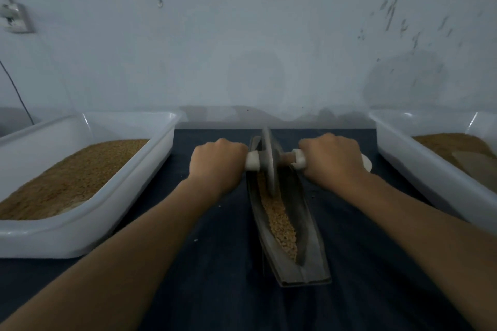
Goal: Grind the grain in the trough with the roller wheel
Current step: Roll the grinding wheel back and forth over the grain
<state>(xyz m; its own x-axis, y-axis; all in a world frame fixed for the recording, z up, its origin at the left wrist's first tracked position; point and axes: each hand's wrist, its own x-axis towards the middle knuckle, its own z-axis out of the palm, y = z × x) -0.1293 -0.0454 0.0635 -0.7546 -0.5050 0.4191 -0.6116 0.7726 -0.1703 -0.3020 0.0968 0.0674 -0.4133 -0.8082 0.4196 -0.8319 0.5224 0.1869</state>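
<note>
**Both hands on the roller wheel at the far end of the trough**

The roller wheel, a grey disc standing on edge, sits in the far half of the trough, its lower rim down in the grain. The grain lies as a tan strip along the bottom of the groove, running from the wheel toward the near end. A wooden axle passes through the disc and carries a white grip on each side. The left hand is curled round the left grip, and the right hand is curled round the right grip, knuckles up, one on either side of the wheel.

The long, dark, boat-shaped trough lies lengthwise in the middle of the tabletop, which is covered with dark blue cloth. To the left stands a white plastic tray holding a bed of tan grain. A second white tray on the right also holds grain. Behind is a pale wall with a socket at the upper left.
</note>
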